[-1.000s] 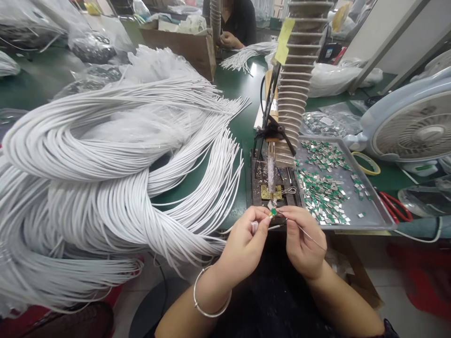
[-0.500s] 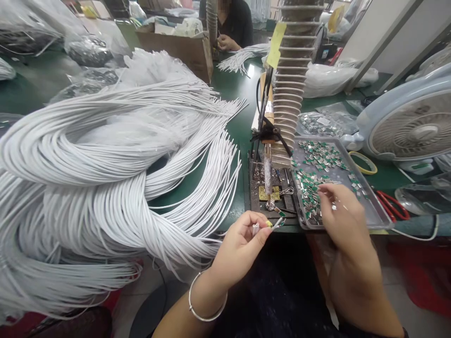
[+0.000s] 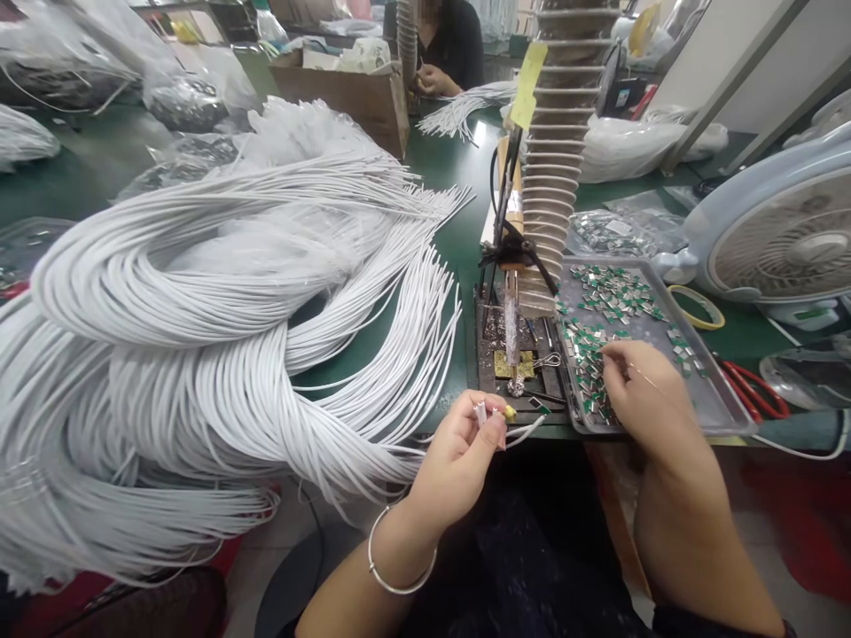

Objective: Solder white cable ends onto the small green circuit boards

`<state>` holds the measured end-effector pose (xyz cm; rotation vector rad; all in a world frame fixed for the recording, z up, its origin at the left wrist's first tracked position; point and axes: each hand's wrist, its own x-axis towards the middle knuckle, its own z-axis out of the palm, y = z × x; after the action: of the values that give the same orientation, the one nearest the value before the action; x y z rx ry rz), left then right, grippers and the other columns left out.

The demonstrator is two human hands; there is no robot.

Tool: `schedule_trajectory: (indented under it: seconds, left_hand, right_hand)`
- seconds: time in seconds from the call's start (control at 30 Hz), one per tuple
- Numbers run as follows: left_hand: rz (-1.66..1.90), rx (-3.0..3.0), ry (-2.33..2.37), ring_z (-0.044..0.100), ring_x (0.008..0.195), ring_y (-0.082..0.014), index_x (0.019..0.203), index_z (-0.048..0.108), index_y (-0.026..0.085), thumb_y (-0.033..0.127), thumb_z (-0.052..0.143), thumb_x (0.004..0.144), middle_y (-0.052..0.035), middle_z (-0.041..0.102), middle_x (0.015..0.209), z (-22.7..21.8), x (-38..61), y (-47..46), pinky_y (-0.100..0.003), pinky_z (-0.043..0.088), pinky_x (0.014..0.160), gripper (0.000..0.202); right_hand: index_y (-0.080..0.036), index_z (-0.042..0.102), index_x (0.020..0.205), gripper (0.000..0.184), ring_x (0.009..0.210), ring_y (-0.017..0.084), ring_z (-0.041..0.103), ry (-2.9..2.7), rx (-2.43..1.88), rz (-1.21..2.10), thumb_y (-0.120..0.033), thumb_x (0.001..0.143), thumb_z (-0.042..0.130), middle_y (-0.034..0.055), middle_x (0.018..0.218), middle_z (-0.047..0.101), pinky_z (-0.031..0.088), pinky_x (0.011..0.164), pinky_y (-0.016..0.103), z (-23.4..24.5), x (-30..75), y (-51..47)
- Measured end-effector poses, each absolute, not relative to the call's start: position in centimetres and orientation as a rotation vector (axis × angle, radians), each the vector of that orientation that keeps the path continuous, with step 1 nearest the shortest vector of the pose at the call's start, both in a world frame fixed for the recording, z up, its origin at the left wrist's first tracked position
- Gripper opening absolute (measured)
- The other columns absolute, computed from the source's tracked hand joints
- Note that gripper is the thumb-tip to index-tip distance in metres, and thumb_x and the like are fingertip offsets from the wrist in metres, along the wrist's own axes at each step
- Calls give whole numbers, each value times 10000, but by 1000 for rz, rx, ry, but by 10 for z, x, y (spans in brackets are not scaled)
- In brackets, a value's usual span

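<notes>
My left hand [image 3: 458,452] is closed around several white cables [image 3: 481,413], whose cut ends poke out above the fingers. Something small and yellow [image 3: 510,413] shows at its fingertips. Beyond the thumb, another white cable [image 3: 528,431] runs right to a small green-and-metal connector [image 3: 542,408]; whether the hand grips this cable is hidden. My right hand [image 3: 642,385] is pinched over the grey tray [image 3: 718,399], fingertips touching the pile of connectors [image 3: 591,363]. A thin solder wire [image 3: 644,377] crosses its fingers. Upright before me stands a soldering iron [image 3: 511,319], tip down.
Large bundles of white cable [image 3: 199,310] cover the left side. A ribbed duct [image 3: 558,177] hangs behind the iron. A fan [image 3: 791,239], a tape roll [image 3: 695,307] and red-handled pliers [image 3: 751,390] lie right. Across the table a person [image 3: 445,53] works beside a cardboard box [image 3: 346,97].
The white cable that lay at my left fingertips now extends lower and to the right, its connector end clear of them. My right fingers have closed together at the connector pile.
</notes>
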<state>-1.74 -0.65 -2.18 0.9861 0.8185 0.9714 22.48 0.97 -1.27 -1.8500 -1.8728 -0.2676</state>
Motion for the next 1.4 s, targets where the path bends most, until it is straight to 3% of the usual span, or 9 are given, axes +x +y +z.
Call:
schedule_trajectory:
  seconds: [0.2, 0.43, 0.67, 0.87, 1.03, 1.4]
  left_hand:
    - [955, 905, 827, 444, 573, -77, 833, 507, 182, 365, 614, 841, 32, 506, 715, -23, -10, -3, -248, 402, 625, 212]
    - [1008, 945, 851, 421, 593, -83, 835, 519, 178, 389, 579, 862, 50, 471, 638, -20, -9, -2, -225, 384, 629, 221]
    - [1000, 935, 894, 431, 602, -107, 878, 532, 176, 453, 576, 843, 45, 467, 615, -19, -8, -2, -240, 378, 623, 283]
    - [961, 927, 891, 402, 570, -85, 834, 537, 166, 399, 587, 846, 50, 467, 628, -16, -5, -2, -224, 364, 594, 238]
    - [1012, 910, 864, 522, 728, -103, 734, 514, 170, 316, 642, 805, -8, 565, 848, -7, 0, 0, -234, 438, 719, 207]
    - [1048, 927, 817, 571, 774, -105, 712, 469, 177, 215, 576, 832, -19, 545, 904, -6, 1, -1, -236, 480, 746, 165]
  right_hand:
    - [-211, 572, 939, 129, 714, 154, 605, -1775, -1578, -42, -165, 868, 475, 25, 807, 613, 490, 677, 293, -1, 195, -4]
    - [-213, 564, 954, 172, 813, 148, 592, -1849, -1300, 163, -81, 863, 501, 30, 860, 599, 500, 734, 286, -2, 157, -13]
    - [-198, 552, 926, 145, 746, 99, 574, -2094, -1236, 643, -79, 873, 490, 2, 810, 587, 489, 669, 206, 3, 156, -29]
    - [-206, 567, 917, 132, 754, 102, 584, -1859, -1279, 515, -98, 868, 510, 0, 811, 589, 496, 684, 220, 3, 153, -25]
    - [-210, 577, 908, 122, 696, 95, 595, -1666, -1294, 560, -114, 872, 510, 3, 822, 572, 504, 617, 218, -1, 144, -20]
    - [-217, 591, 900, 138, 720, 114, 599, -1612, -1276, 591, -106, 863, 517, 9, 817, 570, 510, 632, 252, -3, 140, -17]
